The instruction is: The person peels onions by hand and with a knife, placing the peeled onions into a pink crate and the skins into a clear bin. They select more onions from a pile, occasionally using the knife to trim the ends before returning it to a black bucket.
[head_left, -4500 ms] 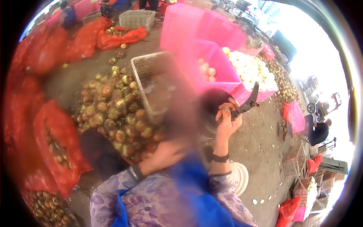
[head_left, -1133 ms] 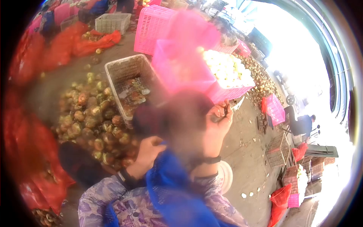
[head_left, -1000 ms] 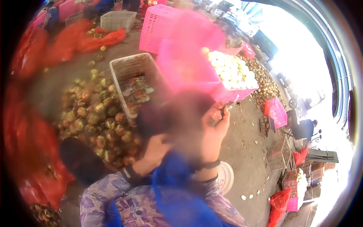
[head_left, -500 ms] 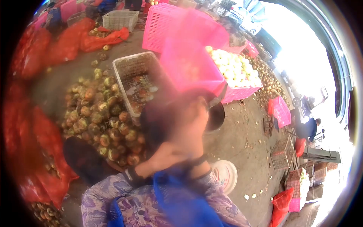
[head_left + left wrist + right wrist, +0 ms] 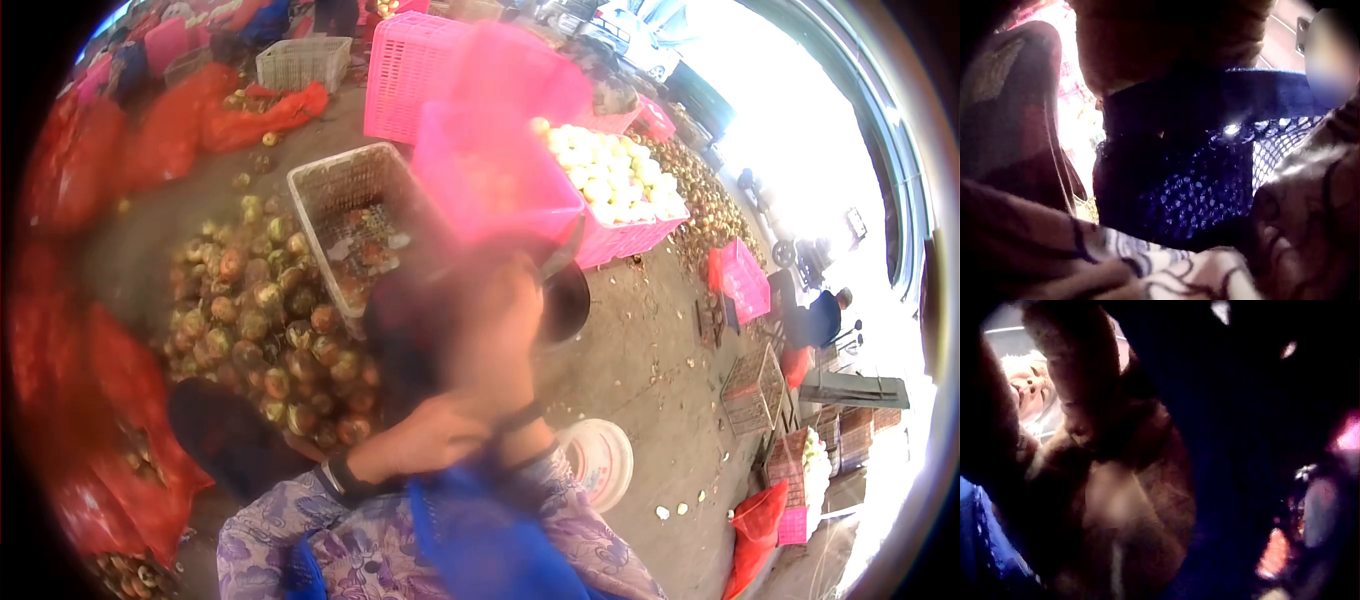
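In the head view my right hand (image 5: 512, 315) is up in front of my body, partly blurred by a smudge. It holds a dark knife with a curved blade (image 5: 566, 248), whose tip points up and right. My left hand (image 5: 432, 437) lies across the right wrist, just above the blue apron (image 5: 480, 525); its fingertips are hidden, so I cannot tell whether it grips anything. Blue mesh cloth (image 5: 1185, 194) fills the middle of the left wrist view. Dark fingers (image 5: 1082, 356) show in the right wrist view. A heap of unpeeled onions (image 5: 265, 320) lies to the left.
A dirty white crate (image 5: 300, 215) holding scraps stands ahead. Behind it are pink crates (image 5: 405, 90); one is full of peeled onions (image 5: 612, 178). Red mesh sacks (image 5: 110, 440) line the left side. A white tub (image 5: 605, 465) stands at right, and a person (image 5: 822, 318) sits farther off.
My right hand with the knife has come back from the right towards my body. My left hand has shifted right, onto the right wrist. The whole view has swung slightly.
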Tool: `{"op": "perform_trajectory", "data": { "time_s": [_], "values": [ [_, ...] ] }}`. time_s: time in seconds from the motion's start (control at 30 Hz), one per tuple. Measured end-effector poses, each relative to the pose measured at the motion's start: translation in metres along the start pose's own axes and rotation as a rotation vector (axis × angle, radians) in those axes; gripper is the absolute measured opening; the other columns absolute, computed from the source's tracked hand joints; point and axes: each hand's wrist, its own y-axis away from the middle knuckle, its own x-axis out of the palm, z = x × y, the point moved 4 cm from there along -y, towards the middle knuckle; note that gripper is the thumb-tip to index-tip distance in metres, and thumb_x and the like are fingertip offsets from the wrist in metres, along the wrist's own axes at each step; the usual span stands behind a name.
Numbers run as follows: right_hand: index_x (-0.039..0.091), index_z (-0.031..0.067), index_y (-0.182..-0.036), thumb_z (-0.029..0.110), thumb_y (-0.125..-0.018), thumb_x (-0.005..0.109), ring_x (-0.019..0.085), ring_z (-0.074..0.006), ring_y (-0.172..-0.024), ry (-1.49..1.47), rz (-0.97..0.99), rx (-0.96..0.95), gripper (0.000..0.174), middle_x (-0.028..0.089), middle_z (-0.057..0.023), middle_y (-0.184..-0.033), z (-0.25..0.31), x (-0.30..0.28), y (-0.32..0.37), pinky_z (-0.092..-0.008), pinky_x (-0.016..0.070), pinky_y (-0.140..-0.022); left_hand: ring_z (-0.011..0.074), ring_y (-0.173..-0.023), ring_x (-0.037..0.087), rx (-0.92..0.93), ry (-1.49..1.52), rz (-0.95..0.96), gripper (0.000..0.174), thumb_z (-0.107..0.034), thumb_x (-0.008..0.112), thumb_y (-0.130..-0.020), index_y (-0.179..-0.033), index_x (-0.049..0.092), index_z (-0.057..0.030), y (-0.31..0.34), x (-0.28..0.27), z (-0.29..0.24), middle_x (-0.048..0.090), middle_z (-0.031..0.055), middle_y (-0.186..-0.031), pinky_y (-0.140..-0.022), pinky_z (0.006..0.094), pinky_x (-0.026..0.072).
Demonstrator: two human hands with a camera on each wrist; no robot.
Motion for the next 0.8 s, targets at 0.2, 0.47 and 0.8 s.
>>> {"op": "perform_trajectory", "data": {
  "time_s": [0.2,0.47,0.8],
  "values": [
    [0.061,0.0021,-0.099,-0.002,-0.077,0.054,0.061,-0.0244,-0.076,-0.020,-0.009,0.009,0.023,0.062,-0.0091,-0.085,0.004,0.003,0.000,-0.0340,0.0478,-0.066,0.0282,-0.096,0.062,-0.128,-0.019,-0.081,0.009,0.000,0.068,-0.075,-0.084,0.067,-0.0012,0.001,-0.002,0.009,0.064,0.0085,-0.094,-0.084,0.0361,0.0503],
    [0.061,0.0021,-0.098,-0.002,-0.078,0.054,0.061,-0.0245,-0.076,-0.035,-0.032,0.010,0.022,0.062,-0.0093,-0.085,0.008,0.003,0.003,-0.0343,0.0479,-0.066,0.0158,-0.083,0.065,-0.488,0.238,-0.106,0.007,-0.002,0.066,-0.082,-0.087,0.067,0.0018,0.007,-0.005,0.047,0.068,0.0066,-0.090,-0.076,0.0291,0.0518],
    [0.061,0.0020,-0.098,-0.002,-0.078,0.054,0.061,-0.0247,-0.076,-0.035,-0.048,0.018,0.021,0.062,-0.0096,-0.085,0.011,0.001,0.007,-0.0347,0.0480,-0.066,0.0128,-0.077,0.065,-0.639,1.041,-0.378,0.011,0.000,0.069,-0.083,-0.093,0.069,0.0043,0.010,-0.016,0.039,0.070,0.0073,-0.089,-0.071,0.0259,0.0532]
  ]
}}
